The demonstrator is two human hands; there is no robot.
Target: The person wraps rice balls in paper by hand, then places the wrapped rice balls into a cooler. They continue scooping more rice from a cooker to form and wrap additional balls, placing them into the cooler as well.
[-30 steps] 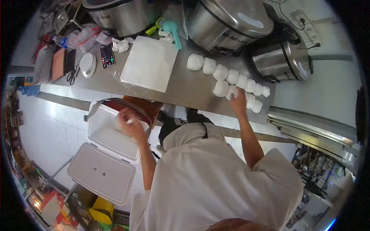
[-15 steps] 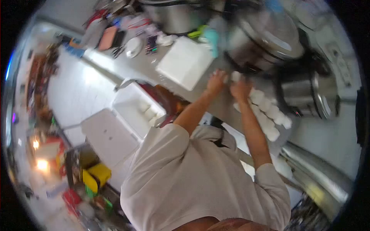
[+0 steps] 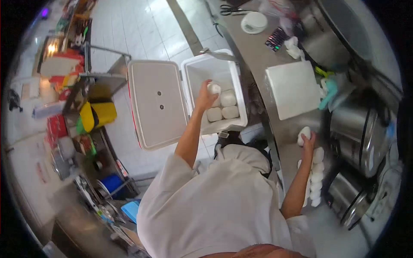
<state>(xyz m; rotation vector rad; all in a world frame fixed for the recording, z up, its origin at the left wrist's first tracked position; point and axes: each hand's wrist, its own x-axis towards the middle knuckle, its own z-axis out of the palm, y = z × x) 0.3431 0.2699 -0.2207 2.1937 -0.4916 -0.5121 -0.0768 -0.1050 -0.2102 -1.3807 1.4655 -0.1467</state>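
An open white cooler box (image 3: 186, 69) holds several white rounded blocks (image 3: 222, 112). Inside its upper part, my left hand (image 3: 206, 98) is closed round a white piece (image 3: 214, 88), just above the blocks. Over the metal counter (image 3: 289, 129), my right hand (image 3: 308, 141) grips another white lump (image 3: 303, 135). Beside my right forearm, rows of white lumps (image 3: 317, 177) lie on the counter, partly hidden by the arm.
The cooler's lid (image 3: 157, 103) lies opened to the left. A white board (image 3: 293, 89), a round white container (image 3: 254, 22), scissors (image 3: 232, 10) and steel pots (image 3: 355, 133) are on the counter. A rack holds a yellow item (image 3: 98, 115).
The view has swung left toward the cooler. My left hand has moved from the counter into the cooler with a white piece. My right hand remains over the counter, now apart from the left.
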